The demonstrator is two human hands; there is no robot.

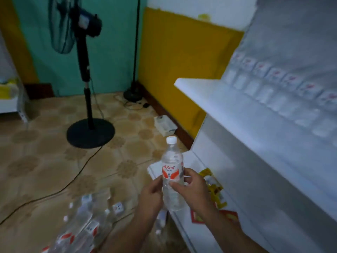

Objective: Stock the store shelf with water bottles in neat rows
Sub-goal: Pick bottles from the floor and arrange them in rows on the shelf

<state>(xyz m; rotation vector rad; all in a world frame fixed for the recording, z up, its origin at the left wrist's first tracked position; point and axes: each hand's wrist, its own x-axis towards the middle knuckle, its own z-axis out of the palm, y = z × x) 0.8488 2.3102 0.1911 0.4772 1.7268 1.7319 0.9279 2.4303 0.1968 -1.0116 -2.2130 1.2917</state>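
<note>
At your far left a black pedestal fan (85, 73) stands on the patterned floor (45, 161), its cable trailing toward you. Lower down, a pack of water bottles (85, 223) lies on the floor by your left forearm, blurred. Your left hand (151, 196) has its fingers curled against the left side of the upright water bottle (172, 178), and your right hand (193, 190) grips the same bottle from the right, thumb across its front below the red-and-white label. The bottle is held in the air just beside the white store shelf (228, 106). On that shelf, to your right, a row of stocked bottles (273, 84) runs along the back, too blurred to count.
</note>
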